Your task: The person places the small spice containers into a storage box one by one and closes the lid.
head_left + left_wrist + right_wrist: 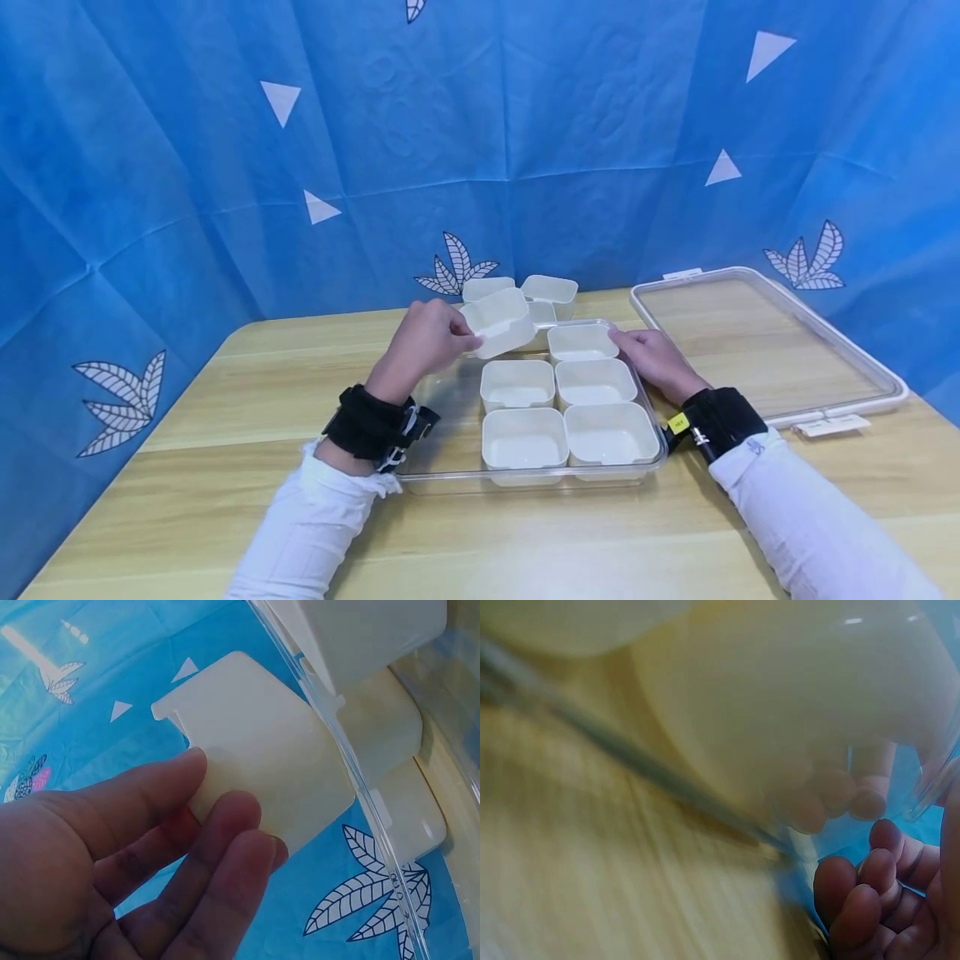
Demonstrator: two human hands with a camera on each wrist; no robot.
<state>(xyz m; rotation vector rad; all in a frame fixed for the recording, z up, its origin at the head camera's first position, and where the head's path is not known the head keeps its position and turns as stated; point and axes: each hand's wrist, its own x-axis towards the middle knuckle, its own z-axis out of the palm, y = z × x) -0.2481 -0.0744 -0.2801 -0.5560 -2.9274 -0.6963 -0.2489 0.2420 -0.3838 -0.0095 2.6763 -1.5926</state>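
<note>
My left hand (433, 333) pinches a small white bin (498, 321) between thumb and fingers, tilted above the back rim of a clear plastic box (442, 429). Seen from the left wrist, the fingers press the side of this white bin (255, 742). Several matching bins (522, 436) sit upright in rows in the right part of the box. At the box's right rim, near the back corner, my right hand (654, 360) grips the edge. The right wrist view shows its curled fingers (855, 907) outside the clear wall, beside a bin (780, 697).
More white bins (551, 292) stand behind the box, close to the blue cloth backdrop (585, 167). A clear lid (772, 350) with a white frame and clips lies on the right of the wooden table (202, 492).
</note>
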